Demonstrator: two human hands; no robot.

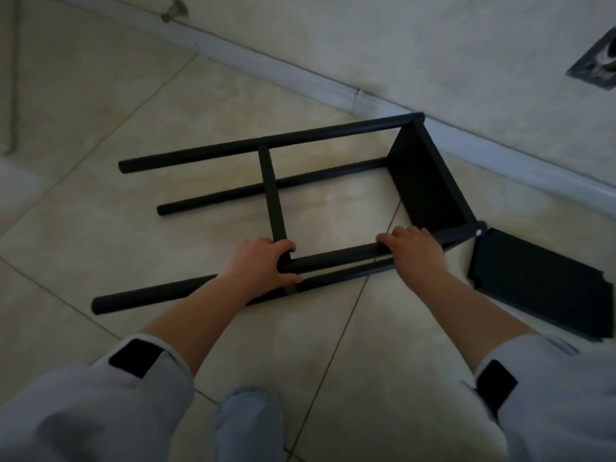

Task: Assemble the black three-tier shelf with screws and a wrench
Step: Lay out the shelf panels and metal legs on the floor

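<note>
The black shelf frame lies on its side on the tiled floor. Several round black poles run left to right, joined at the right end by one black shelf board. A thin black crossbar spans the two upper poles. My left hand grips the near upper pole where the crossbar meets it. My right hand grips the same pole further right, close to the fitted board. A second, loose black shelf board lies flat on the floor to the right of the frame.
A white wall and skirting board run diagonally behind the frame. A door stopper sits at the upper left, and a wall opening shows at the upper right. My knee is at the bottom centre.
</note>
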